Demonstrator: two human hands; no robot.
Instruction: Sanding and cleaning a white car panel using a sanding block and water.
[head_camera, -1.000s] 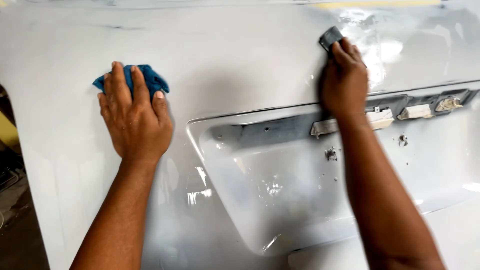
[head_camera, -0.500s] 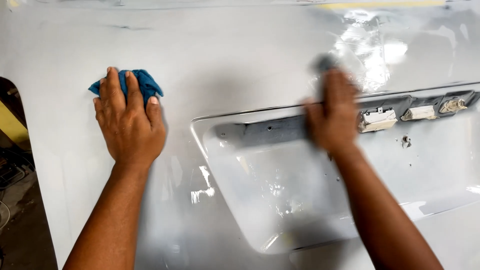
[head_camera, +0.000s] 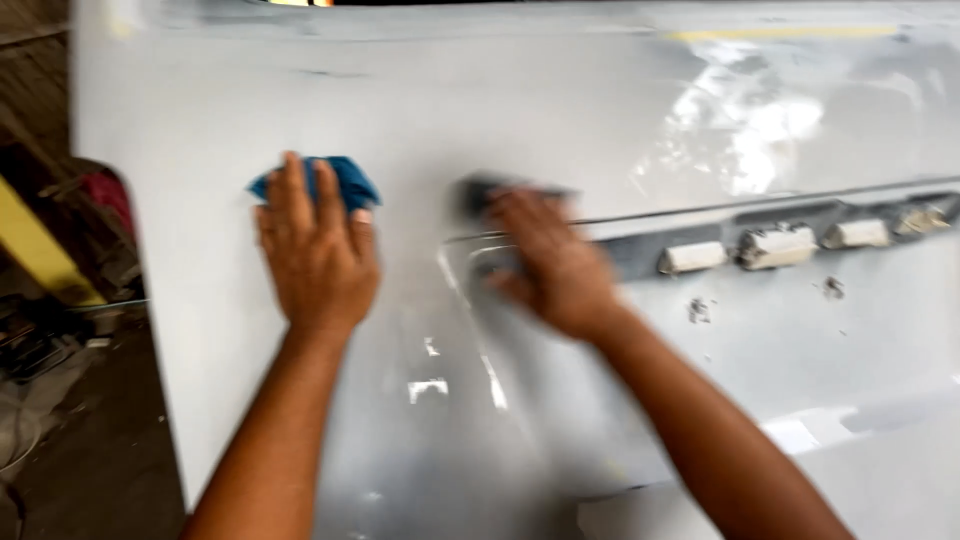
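White panel (head_camera: 600, 110) — right hand (head_camera: 550, 265) slid left toward left hand (head_camera: 318, 255).

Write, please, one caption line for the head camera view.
Left hand presses a blue cloth on a white car panel; blurred right hand holds a dark pad against it.

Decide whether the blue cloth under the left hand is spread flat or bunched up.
Bunched up: the blue cloth shows only as a crumpled wad past the fingers of the left hand.

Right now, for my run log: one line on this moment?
left hand: on blue cloth | right hand: dark pad on white panel, blurred
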